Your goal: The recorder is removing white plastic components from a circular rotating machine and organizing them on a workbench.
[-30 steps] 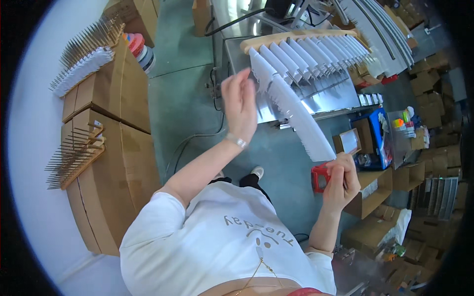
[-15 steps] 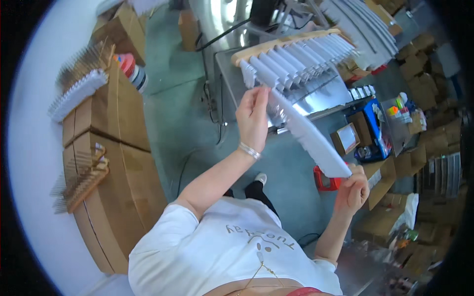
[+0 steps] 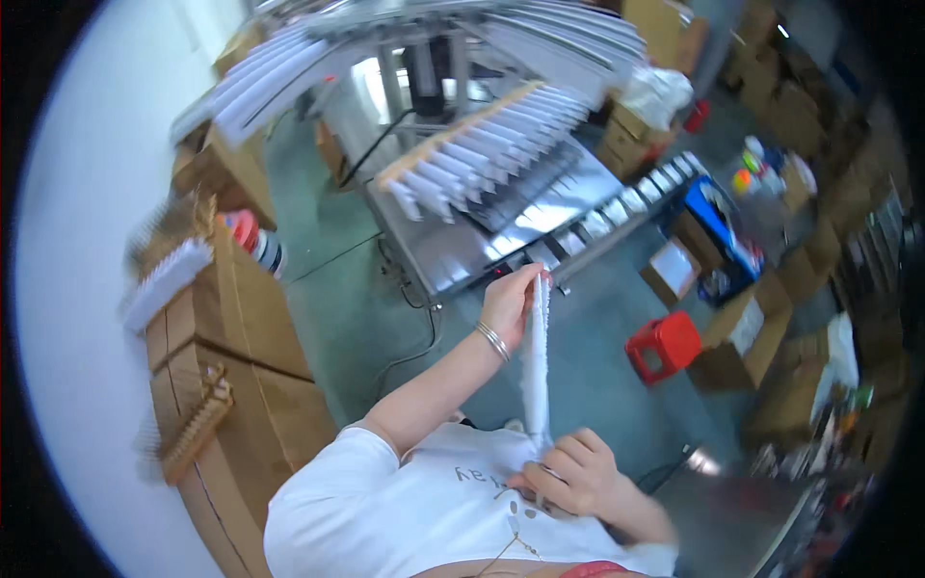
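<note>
A long, thin white strip with a jagged edge point(image 3: 540, 361) is stretched between my hands, nearly upright in the picture. My left hand point(image 3: 513, 303), with bracelets at its wrist, pinches the far end of the strip. Its near end is in my right hand point(image 3: 576, 472), close in front of my shirt, with the fingers curled round it. Beyond my left hand, a wooden bar point(image 3: 458, 133) carries a row of white, sleeve-like pieces point(image 3: 482, 159) above a metal table point(image 3: 448, 255).
Stacked cartons point(image 3: 260, 337) at left carry wooden racks with thin pins point(image 3: 198, 424), blurred. A red stool point(image 3: 665, 347), a blue crate point(image 3: 727, 231) and open cartons point(image 3: 742, 328) stand to the right. Machine arms with white panels point(image 3: 275, 72) spread across the far side.
The strip has swung from slanting down to the right to nearly upright. My right hand has come left and toward my body. The view has shifted, showing more of the machine.
</note>
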Motion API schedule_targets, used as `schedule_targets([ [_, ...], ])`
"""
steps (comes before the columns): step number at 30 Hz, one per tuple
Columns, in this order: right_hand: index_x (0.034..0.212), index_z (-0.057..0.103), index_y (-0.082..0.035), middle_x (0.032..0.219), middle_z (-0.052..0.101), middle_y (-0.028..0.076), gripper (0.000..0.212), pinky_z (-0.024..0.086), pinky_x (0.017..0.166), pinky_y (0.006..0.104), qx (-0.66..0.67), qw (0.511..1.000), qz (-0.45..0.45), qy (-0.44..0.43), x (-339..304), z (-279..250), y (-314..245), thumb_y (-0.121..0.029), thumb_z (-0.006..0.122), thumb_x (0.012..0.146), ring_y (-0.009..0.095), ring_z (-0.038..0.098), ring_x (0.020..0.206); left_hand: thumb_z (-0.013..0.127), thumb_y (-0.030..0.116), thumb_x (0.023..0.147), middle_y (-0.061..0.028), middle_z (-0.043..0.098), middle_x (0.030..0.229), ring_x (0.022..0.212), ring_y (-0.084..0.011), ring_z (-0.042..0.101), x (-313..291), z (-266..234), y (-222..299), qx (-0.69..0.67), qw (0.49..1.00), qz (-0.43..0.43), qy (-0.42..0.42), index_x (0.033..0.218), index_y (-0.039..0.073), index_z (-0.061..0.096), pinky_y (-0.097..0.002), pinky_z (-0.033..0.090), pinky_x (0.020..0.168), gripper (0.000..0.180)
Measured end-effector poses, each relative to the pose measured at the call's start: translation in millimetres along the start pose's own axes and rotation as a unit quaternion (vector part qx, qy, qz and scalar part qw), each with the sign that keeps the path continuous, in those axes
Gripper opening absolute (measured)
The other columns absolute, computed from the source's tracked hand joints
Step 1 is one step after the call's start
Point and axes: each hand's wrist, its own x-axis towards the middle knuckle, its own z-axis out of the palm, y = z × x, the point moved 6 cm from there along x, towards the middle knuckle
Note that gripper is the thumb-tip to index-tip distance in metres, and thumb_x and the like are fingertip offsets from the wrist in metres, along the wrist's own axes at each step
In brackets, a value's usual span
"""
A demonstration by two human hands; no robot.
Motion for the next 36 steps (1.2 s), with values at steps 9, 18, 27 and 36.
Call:
schedule_targets([
  [9, 0.096, 0.062, -0.004, 0.084, 0.059, 0.01, 0.018, 0.045, 0.074, 0.0326, 0.013, 0.919, 0.343, 0.192, -73.2, -30.2, 149.3, -0.013, 0.062, 0.081, 0.024, 0.058, 0.077, 0.061, 0.021, 0.085, -0.0077, 0.066, 0.081, 0.07, -0.0133, 0.061, -26.7, 67.5, -114.6, 0.097, 0.976, -0.165, -0.106, 0.082, 0.003, 0.063, -0.0255, 0.049, 0.065, 0.019],
  [18, 0.089, 0.063, -0.002, 0.084, 0.065, 0.008, 0.021, 0.044, 0.073, 0.0287, 0.617, 0.488, 0.567, 0.243, -129.0, 48.0, 229.2, -0.022, 0.065, 0.084, 0.016, 0.06, 0.076, 0.061, 0.021, 0.087, -0.0021, 0.061, 0.085, 0.076, -0.0127, 0.057, -52.4, 91.3, -120.0, 0.17, 0.97, -0.115, -0.133, 0.085, 0.005, 0.063, -0.0258, 0.046, 0.068, 0.017],
  [27, 0.085, 0.062, 0.0, 0.081, 0.064, 0.008, 0.016, 0.044, 0.063, 0.0267, 0.586, 0.536, 0.57, 0.212, -150.6, 8.8, 243.7, -0.016, 0.064, 0.083, 0.013, 0.058, 0.069, 0.071, 0.017, 0.079, -0.0026, 0.057, 0.074, 0.07, -0.0105, 0.054, -205.3, 54.3, -47.3, 0.521, 0.715, -0.173, -0.434, 0.079, 0.003, 0.067, -0.0235, 0.043, 0.064, 0.014],
  [36, 0.083, 0.062, 0.003, 0.082, 0.063, 0.01, 0.017, 0.045, 0.07, 0.029, 0.59, 0.612, 0.48, 0.217, -119.7, -43.9, 259.7, -0.014, 0.059, 0.085, 0.018, 0.057, 0.075, 0.064, 0.01, 0.08, -0.0078, 0.058, 0.075, 0.066, -0.0183, 0.058, -207.5, 62.6, -16.1, 0.618, 0.709, 0.04, -0.338, 0.083, 0.002, 0.063, -0.0287, 0.047, 0.06, 0.009],
])
